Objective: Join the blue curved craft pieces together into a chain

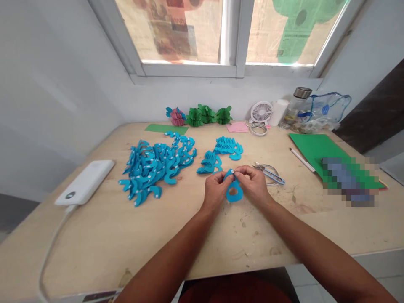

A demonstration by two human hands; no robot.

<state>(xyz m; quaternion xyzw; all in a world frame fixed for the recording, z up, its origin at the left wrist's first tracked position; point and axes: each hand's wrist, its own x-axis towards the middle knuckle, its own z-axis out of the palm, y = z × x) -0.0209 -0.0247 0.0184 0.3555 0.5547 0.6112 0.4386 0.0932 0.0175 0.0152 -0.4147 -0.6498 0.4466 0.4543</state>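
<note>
Right of the pile (148, 164), the left hand (216, 188) and right hand (255, 183) both pinch the far end of the blue ring (234, 198). Fanned stacks (227, 145), also right of the pile, look assembled; the pile seems left. Nearer than the pile, the table (126, 235) gives room.

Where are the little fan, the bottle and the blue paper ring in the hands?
Little fan (261, 112): head view, middle of its round front.
Bottle (291, 109): head view, its clear side.
Blue paper ring (234, 198): head view, its lower part, below the hole.
</note>
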